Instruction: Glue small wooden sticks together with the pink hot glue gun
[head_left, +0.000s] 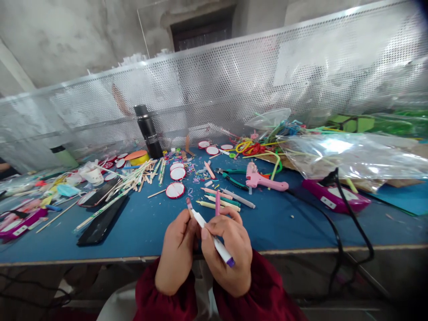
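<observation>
A white marker (pixel 222 250) with a purple end is pinched in my right hand (pixel 230 245). It slants up and left, its front end against a small stick (pixel 190 207). My left hand (pixel 176 253) grips that stick, whose upper tip looks pinkish-purple; its lower part is hidden by the fingers. A pink pen-like piece (pixel 217 203) stands up behind my right fingers; whether they hold it I cannot tell. Just beyond both hands lie several pastel markers (pixel 214 205) and a round white disc with a red rim (pixel 175 190).
A pink glue gun (pixel 264 179) and teal-handled pliers (pixel 234 177) lie to the right, near a purple device (pixel 336 196) with black cables. A black bottle (pixel 149 133) stands behind a pile of sticks (pixel 143 174). Left of my hands lies a black phone (pixel 102 223).
</observation>
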`<action>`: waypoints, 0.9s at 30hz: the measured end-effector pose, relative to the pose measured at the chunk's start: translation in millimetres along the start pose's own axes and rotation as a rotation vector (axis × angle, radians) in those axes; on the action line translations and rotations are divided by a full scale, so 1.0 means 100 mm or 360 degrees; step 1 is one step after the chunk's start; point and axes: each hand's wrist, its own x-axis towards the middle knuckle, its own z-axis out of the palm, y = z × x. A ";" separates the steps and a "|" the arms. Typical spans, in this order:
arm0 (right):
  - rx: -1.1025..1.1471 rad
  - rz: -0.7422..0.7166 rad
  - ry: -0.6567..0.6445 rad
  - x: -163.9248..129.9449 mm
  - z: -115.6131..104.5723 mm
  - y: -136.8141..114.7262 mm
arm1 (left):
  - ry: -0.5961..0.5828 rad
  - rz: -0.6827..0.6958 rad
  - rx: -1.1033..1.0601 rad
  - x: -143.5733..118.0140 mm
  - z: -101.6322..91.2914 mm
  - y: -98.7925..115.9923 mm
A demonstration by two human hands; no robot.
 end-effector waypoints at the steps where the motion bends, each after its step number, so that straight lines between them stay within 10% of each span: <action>1: 0.0005 -0.0004 0.0005 0.00 0.00 0.00 | 0.0005 0.0003 0.0005 0.00 0.00 0.00; 27: 0.0059 -0.0021 -0.0026 0.03 0.00 0.02 | -0.0024 -0.0022 -0.0109 0.00 0.01 0.01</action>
